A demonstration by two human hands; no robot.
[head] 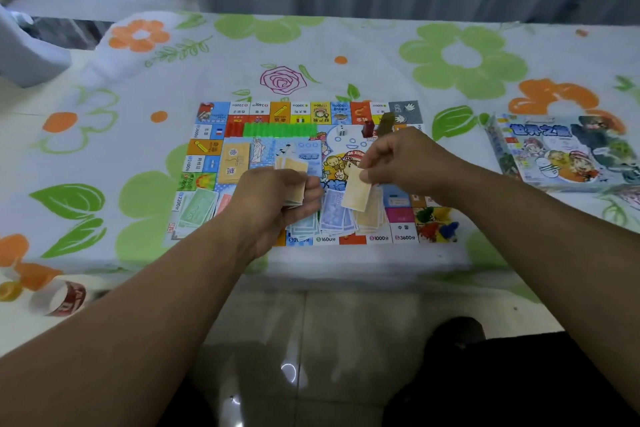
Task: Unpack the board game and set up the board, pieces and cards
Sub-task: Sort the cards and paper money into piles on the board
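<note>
— Our forearms reach in from below. What do our hands hold?
— Our left hand [273, 198] grips a small stack of notes [296, 192]; our right hand [398, 159] pinches one yellow note [356, 192] over the board [207, 146].
— And around them?
— Blue notes [334, 218] and a yellow pile [372, 215] lie near the board's near edge, with coloured pawns [436, 224] at its right corner. Farther back we see green houses [280, 130] and a die [341, 131]. The game box [561, 152] sits well to the right on the flowered cover [467, 55].

Green-and-orange flowered cloth [450, 55]; multicoloured board [207, 146]; seemingly yellow note [356, 192].
</note>
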